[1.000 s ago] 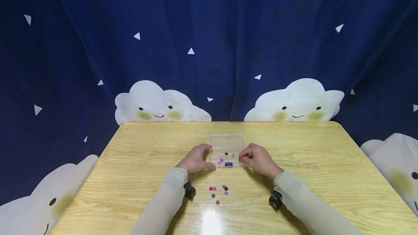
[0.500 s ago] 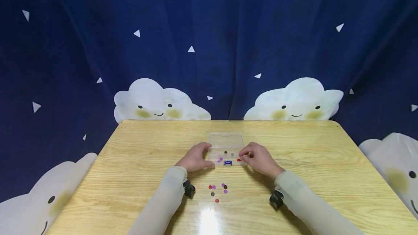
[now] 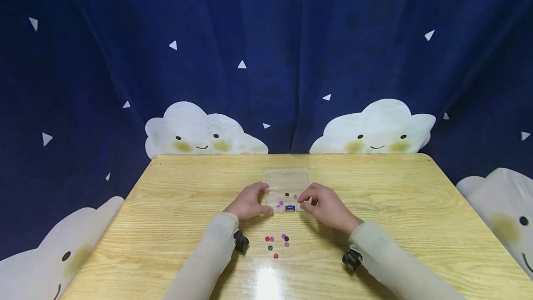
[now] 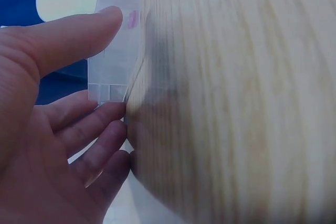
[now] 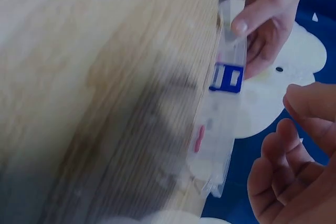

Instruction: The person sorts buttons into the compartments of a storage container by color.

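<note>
A clear plastic box (image 3: 272,194) with a blue latch (image 3: 289,208) on its front lies on the table, its transparent lid (image 3: 287,178) tipped back. My left hand (image 3: 250,202) holds the box's left end, thumb at the front and fingers behind. Over the right end hovers my right hand (image 3: 329,206), thumb and fingers apart with nothing between them. A red disc (image 5: 199,139) shows through the box wall in the right wrist view; in the head view my right hand hides it. Also inside are a purple disc (image 3: 281,203) and a black disc (image 3: 287,194).
Several loose small discs lie on the wooden table (image 3: 200,175) before the box, among them a red disc (image 3: 275,256), a dark disc (image 3: 270,248) and a purple disc (image 3: 286,244). A dark blue curtain (image 3: 233,22) with cloud figures hangs behind the table.
The red disc pinched in my right hand has been let go into the box's right end. That hand has since shifted slightly left, fingers parted. My left hand stays at the box.
</note>
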`<action>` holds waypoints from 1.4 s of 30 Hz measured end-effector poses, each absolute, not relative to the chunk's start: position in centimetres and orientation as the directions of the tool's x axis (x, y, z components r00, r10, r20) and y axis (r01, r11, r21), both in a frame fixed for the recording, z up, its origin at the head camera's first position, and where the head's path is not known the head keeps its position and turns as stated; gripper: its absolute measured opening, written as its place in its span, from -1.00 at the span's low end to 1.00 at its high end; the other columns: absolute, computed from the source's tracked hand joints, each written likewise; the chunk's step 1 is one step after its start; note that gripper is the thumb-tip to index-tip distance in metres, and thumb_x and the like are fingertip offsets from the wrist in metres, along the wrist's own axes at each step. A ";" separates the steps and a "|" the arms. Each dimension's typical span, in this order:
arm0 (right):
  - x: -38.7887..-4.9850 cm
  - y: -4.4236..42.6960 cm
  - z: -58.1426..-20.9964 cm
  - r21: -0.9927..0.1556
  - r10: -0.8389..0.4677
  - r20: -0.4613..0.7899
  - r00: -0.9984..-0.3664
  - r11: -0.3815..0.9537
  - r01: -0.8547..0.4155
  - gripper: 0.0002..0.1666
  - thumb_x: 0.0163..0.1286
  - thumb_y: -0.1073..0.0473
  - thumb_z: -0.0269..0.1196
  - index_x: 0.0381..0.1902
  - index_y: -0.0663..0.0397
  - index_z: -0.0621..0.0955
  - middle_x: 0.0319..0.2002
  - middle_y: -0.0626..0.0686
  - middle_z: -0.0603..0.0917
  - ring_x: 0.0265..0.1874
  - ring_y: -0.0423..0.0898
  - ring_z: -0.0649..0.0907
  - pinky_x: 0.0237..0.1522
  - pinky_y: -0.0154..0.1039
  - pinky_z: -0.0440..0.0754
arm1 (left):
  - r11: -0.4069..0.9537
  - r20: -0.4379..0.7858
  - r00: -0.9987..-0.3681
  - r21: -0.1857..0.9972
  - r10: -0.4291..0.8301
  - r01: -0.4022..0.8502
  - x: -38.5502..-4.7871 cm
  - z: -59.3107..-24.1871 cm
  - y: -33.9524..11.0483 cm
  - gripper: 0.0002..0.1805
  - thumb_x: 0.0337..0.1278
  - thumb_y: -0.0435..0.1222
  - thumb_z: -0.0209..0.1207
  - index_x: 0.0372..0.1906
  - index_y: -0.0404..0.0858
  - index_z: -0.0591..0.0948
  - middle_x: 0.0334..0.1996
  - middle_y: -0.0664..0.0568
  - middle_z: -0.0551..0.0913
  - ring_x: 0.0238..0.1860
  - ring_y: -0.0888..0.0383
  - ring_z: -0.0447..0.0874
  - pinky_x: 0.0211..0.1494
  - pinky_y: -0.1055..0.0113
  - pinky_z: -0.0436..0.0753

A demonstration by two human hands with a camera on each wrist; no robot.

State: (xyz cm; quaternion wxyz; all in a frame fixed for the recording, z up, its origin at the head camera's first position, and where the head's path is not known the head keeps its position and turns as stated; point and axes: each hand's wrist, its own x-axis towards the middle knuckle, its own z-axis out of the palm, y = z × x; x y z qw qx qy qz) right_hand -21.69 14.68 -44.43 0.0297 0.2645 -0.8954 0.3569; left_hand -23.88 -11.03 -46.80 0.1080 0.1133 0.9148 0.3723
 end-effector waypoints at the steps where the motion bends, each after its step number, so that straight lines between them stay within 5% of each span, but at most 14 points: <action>1: -21.5 14.5 -44.4 -0.625 -0.464 0.242 -0.853 0.598 -0.502 -0.90 0.26 0.32 0.35 -0.28 0.07 0.76 -0.28 -0.08 0.67 -0.46 -0.27 0.47 -0.42 -0.42 0.49 | 0.698 -0.115 -0.951 0.705 0.286 0.124 -23.9 -46.8 -11.0 -0.12 -0.07 -0.15 0.50 0.40 -0.24 0.38 0.29 -0.17 0.50 0.33 -0.11 0.44 0.41 -0.02 0.46; 25: -18.0 12.4 -44.9 -0.589 -0.661 0.137 -0.738 0.545 -0.597 -0.82 0.22 0.35 0.35 -0.23 0.04 0.75 -0.27 -0.06 0.64 -0.40 -0.24 0.53 -0.34 -0.45 0.52 | 0.680 -0.102 -0.951 0.721 0.293 0.132 -24.0 -46.8 -11.1 -0.14 -0.08 -0.16 0.50 0.38 -0.24 0.40 0.25 -0.17 0.53 0.29 -0.10 0.48 0.37 -0.03 0.50; 42: -18.3 12.3 -46.7 -0.547 -0.674 0.088 -0.733 0.582 -0.601 -0.84 0.23 0.28 0.37 -0.25 -0.08 0.77 -0.31 -0.14 0.64 -0.36 -0.27 0.55 -0.30 -0.45 0.53 | 0.676 -0.097 -0.951 0.724 0.295 0.136 -24.0 -46.9 -11.1 -0.14 -0.09 -0.17 0.51 0.37 -0.24 0.41 0.23 -0.17 0.54 0.26 -0.10 0.49 0.36 -0.02 0.50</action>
